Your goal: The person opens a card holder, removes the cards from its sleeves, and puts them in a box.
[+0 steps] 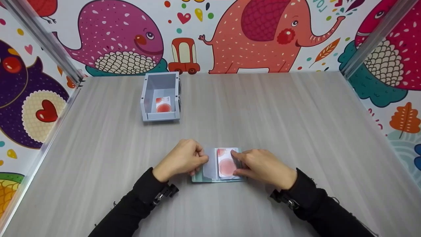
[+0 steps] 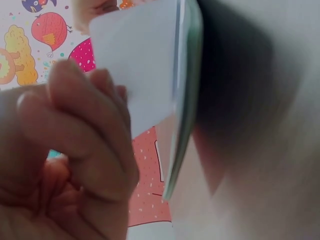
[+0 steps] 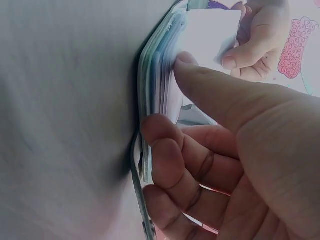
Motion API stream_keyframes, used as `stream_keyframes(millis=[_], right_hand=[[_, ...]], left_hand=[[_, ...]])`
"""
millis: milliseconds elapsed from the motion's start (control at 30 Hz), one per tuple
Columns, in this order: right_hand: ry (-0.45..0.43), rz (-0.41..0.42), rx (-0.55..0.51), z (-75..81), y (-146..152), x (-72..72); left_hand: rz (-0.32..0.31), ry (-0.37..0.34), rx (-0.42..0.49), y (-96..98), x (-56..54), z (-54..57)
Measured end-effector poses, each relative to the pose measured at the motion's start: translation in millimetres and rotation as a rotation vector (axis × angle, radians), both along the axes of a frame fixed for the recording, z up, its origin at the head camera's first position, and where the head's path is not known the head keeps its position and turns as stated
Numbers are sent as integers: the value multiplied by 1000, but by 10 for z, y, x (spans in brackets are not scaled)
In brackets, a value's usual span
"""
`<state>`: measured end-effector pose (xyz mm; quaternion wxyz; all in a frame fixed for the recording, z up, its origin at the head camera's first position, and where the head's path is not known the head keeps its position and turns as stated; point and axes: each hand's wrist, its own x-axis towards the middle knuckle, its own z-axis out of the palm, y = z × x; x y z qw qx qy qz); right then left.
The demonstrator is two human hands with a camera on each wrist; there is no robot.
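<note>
A small card album [image 1: 202, 179] with a pale green cover lies spread on the table. Its right-hand page shows a white card with a red-pink circle [image 1: 227, 167]. My left hand [image 1: 185, 158] pinches the edge of a raised translucent page [image 1: 210, 166], which looks plain white in the left wrist view [image 2: 140, 60]. On the other side, my right hand [image 1: 264, 166] holds the album's right edge, thumb on the page. The right wrist view shows its curled fingers [image 3: 167, 160] against the stacked page edges [image 3: 162, 85].
A grey open-topped bin [image 1: 161, 117] stands toward the back left of the table. Inside it lies a similar red-and-white card [image 1: 163, 104]. Walls printed with cartoon animals [image 1: 256, 42] border the table's back and sides, with metal posts at the corners.
</note>
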<state>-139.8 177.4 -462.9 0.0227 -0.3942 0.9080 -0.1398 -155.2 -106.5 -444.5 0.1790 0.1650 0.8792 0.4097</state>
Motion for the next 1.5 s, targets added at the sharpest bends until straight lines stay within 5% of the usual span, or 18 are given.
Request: stream_keyframes(millis=[1033,1500], right_hand=[[9,-30,27,5,28,-19],[-15,-16,14,-4,23,-29]], left_hand=[[-48,-44,-103,-90,-47,-64],[-51,7,-177,-99,-48,-112]])
